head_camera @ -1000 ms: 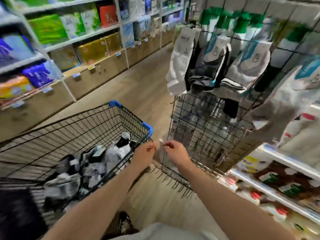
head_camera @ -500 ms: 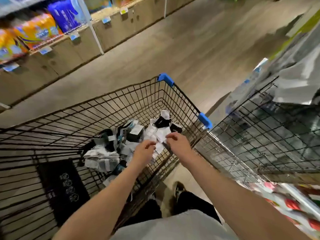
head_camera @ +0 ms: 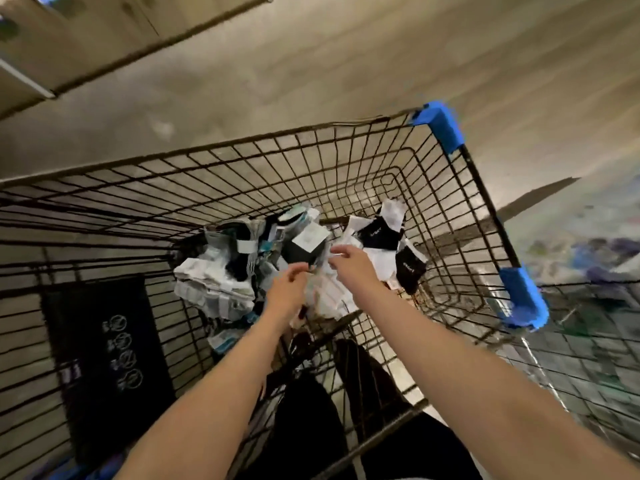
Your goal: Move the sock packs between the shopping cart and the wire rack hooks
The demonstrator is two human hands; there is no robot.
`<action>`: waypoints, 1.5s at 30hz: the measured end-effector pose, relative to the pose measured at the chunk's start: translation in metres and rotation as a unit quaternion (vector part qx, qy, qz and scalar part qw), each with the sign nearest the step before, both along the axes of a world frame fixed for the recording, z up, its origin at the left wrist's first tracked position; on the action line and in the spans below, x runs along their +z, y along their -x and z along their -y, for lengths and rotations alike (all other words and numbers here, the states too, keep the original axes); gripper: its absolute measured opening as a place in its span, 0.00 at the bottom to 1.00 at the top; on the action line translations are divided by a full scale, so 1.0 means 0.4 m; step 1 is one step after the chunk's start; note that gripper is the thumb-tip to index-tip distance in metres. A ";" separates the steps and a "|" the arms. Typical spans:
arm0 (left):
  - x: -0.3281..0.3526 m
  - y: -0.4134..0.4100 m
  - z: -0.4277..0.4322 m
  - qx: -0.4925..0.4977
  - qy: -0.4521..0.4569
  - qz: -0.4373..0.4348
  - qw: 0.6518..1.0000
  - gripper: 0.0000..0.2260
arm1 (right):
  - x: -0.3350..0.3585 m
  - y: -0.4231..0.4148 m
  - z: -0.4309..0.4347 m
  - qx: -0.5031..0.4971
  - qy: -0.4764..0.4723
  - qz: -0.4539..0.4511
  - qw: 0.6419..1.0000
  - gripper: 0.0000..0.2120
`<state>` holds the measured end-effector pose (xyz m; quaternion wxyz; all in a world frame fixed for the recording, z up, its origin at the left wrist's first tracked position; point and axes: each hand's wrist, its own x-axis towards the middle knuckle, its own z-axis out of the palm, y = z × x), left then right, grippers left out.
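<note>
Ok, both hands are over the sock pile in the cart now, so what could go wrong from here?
1. The cart is open wire mesh: a small pack from the sock pile might catch on the wires or slip through a gap.
2. The left hand and right hand hang close together above loosely heaped packs, so a grab may lift or dislodge neighbouring packs.
3. The picture is blurred, so which pack the fingers touch cannot be told.

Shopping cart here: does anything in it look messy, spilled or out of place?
Yes, mildly. The packaged socks lie in a jumbled heap at the far end of the wire cart, tags pointing every way, not stacked. The left hand and right hand hover over the heap. Nothing looks damaged or spilled onto the floor.
</note>
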<state>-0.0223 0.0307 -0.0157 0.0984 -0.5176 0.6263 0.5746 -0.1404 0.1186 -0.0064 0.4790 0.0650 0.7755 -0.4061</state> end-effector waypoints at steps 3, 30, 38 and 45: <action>-0.067 0.031 0.040 0.005 0.023 0.005 1.000 0.14 | -0.071 0.022 0.048 0.011 0.005 0.026 1.000 0.16; -0.080 0.114 0.008 0.108 0.032 -0.025 0.993 0.19 | -0.102 0.034 0.055 -0.071 0.074 -0.064 0.993 0.09; -0.048 0.156 0.040 0.085 0.074 -0.060 0.992 0.13 | -0.171 0.099 -0.027 -0.076 -0.067 0.038 0.994 0.17; -0.155 0.139 0.025 -0.029 0.039 0.052 0.997 0.18 | -0.283 0.097 -0.009 -0.033 -0.120 0.075 0.989 0.34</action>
